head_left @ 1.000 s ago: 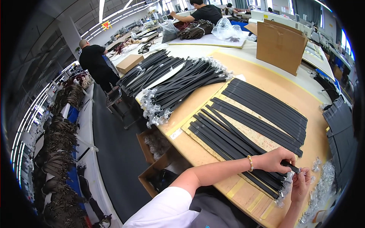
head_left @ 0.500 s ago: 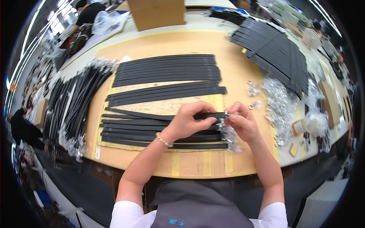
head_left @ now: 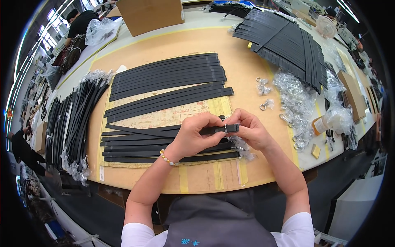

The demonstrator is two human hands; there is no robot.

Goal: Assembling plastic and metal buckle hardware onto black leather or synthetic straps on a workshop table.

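Note:
My left hand (head_left: pixel 193 136) is closed round a flat black strap (head_left: pixel 135 130), close to its right end. The strap's long tail runs left over other black straps (head_left: pixel 123 147) on the board. A small silver metal fitting (head_left: pixel 225 128) sits round the strap between my hands, and a short stub of strap shows past it. My right hand (head_left: pixel 253 131) pinches at this end with thumb and forefinger; its grip partly hides the fitting. Beneath my right hand, clear plastic-wrapped pieces (head_left: pixel 242 148) lie at the ends of the straps.
Flat black straps (head_left: pixel 168 74) lie in rows on a yellowed board (head_left: pixel 160 111). A bundle of wrapped straps (head_left: pixel 78 123) hangs at the left edge. At right are bagged metal clasps (head_left: pixel 292 107), a strap stack (head_left: pixel 284 45) and a yellow block (head_left: pixel 315 151). A cardboard box (head_left: pixel 150 16) stands behind.
The metal fitting was at the strap's tip and now sits a little inward, with a strap stub past it. Both hands have come closer together. The whole view has shifted slightly.

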